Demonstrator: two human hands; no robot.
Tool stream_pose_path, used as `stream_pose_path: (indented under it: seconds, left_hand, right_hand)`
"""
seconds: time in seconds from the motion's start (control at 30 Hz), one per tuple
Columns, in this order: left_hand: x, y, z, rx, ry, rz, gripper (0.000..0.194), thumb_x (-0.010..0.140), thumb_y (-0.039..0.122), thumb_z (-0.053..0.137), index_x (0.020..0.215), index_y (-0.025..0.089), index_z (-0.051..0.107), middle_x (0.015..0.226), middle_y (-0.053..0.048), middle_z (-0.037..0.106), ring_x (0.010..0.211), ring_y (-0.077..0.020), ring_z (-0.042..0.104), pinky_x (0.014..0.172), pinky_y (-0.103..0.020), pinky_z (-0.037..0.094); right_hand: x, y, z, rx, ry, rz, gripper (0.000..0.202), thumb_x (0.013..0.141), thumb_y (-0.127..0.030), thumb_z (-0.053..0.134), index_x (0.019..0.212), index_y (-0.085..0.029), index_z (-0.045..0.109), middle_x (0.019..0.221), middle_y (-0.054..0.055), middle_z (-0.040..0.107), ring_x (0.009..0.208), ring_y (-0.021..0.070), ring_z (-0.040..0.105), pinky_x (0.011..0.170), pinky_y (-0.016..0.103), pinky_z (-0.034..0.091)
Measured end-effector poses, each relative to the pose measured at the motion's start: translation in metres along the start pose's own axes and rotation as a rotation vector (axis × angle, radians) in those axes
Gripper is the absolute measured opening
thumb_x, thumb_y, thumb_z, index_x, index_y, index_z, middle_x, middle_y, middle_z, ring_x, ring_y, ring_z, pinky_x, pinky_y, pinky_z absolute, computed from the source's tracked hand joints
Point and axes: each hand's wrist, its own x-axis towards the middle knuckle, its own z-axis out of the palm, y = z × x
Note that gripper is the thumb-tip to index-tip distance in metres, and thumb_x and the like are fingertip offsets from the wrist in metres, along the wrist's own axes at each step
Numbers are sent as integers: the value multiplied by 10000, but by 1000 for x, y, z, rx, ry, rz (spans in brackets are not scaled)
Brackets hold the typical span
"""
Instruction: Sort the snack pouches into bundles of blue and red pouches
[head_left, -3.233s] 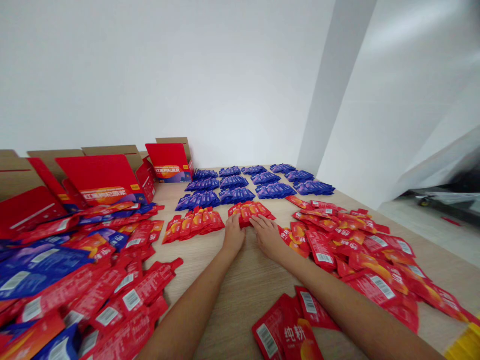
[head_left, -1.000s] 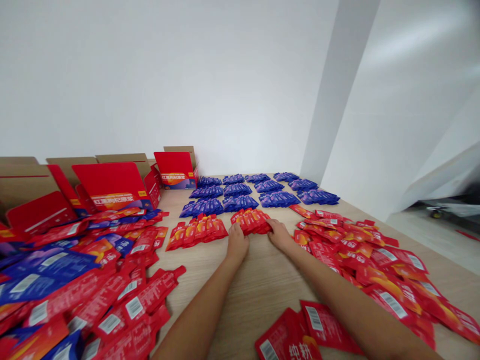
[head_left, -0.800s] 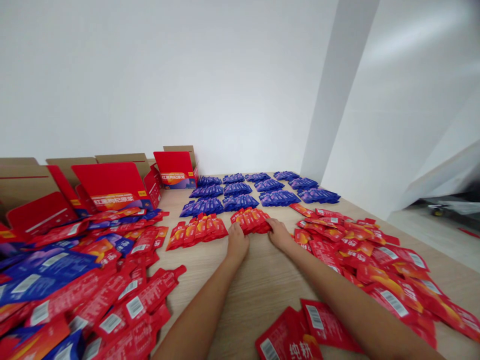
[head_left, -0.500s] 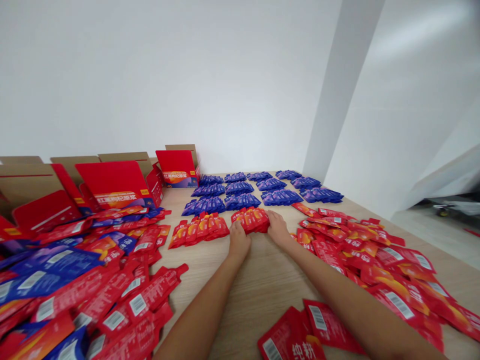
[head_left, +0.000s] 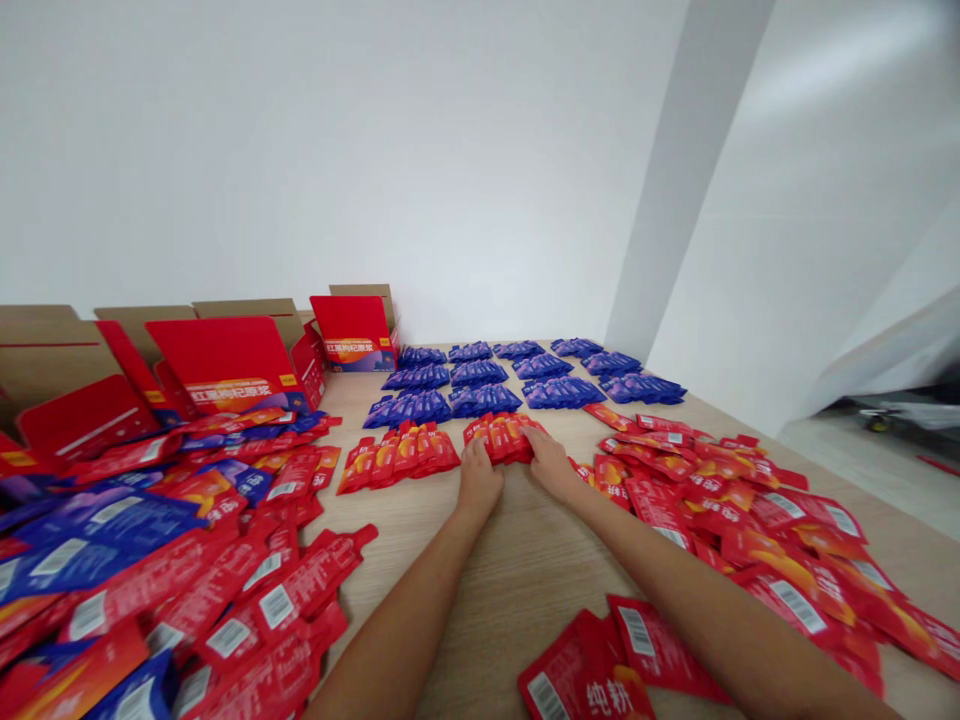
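A fanned row of red pouches (head_left: 501,436) lies on the table between my hands. My left hand (head_left: 478,480) grips its near left edge, with the fingertips partly hidden by the pouches. My right hand (head_left: 553,464) closes over the right end of the same row. Just left of it rests another fanned row of red pouches (head_left: 399,456), untouched. Behind both, several fanned rows of blue pouches (head_left: 480,401) are laid out in lines.
Loose red pouches (head_left: 705,480) are heaped on the right. A mixed heap of red and blue pouches (head_left: 247,570) spreads over the left. Open red cartons (head_left: 232,365) stand at the back left. More red pouches (head_left: 585,665) lie at the near edge. A white wall (head_left: 480,180) rises behind the table.
My right hand has shifted slightly left, further over the end of the red row. The left hand stays nearly in place, and the row looks a little more compact.
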Motion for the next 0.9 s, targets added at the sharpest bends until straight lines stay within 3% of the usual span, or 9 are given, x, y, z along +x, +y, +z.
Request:
stream_pose_path:
  seconds: [0.23,0.5,0.7,0.9]
  left_hand:
    - [1,2,0,23,16,-10,582,570,-3,476,1132,148,470,1153,-126,520,1189,-290,444,1045,-482,334]
    - [3,0,-1,55,-8,-19,546,596,11,495,1127,132,471,1183,-145,503,1202,-297,432,1059,-472,322]
    - [3,0,-2,80,-17,-19,543,597,14,499,1131,111,482,1188,-150,501,1208,-292,431,1068,-455,311]
    - [2,2,-2,95,-27,-20,545,607,14,486,1148,82,483,1211,-178,495,1221,-296,415,1064,-462,308]
  right_hand:
    - [-1,2,-6,-9,26,47,637,706,-26,394,1338,-105,426,1373,114,473,1277,210,403,1051,335,315]
    - [7,35,-20,-66,-2,227,628,712,-8,359,1335,-48,423,1351,170,488,1255,238,439,1017,363,352]
    - [4,38,-19,-87,-104,191,547,713,-15,396,1216,-142,569,1290,110,563,1206,228,494,975,320,382]
    - [0,39,-19,-145,-121,204,553,723,-26,415,1252,-133,533,1316,119,538,1209,227,489,974,314,379]
